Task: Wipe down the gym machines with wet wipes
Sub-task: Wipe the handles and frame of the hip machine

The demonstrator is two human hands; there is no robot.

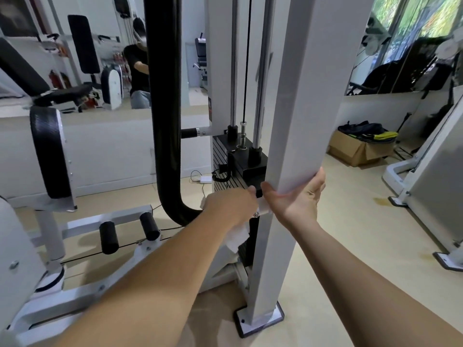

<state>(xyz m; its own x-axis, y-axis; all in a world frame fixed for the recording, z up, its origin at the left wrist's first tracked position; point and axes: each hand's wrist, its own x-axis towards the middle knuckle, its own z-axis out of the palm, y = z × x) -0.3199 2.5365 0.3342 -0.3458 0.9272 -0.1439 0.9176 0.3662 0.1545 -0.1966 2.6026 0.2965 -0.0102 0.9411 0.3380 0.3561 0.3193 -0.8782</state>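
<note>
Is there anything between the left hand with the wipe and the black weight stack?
Nothing visible. The left hand, gripping the wet wipe, is right at the weight stack. The white post, held by the right hand, stands just right of it and the black curved tube left of it; neither blocks the way.

The white post (300,121) looks like painted metal, smooth with a satin sheen. Just left of it, the guide rods (234,58) are polished chrome and the weight stack (251,160) is matt black metal. Further left, the curved pad (165,96) is glossy black vinyl. Against the post, the wet wipe (238,237) is thin, crumpled white cloth. Well right of the post, the box (358,152) is matt cardboard.
</note>
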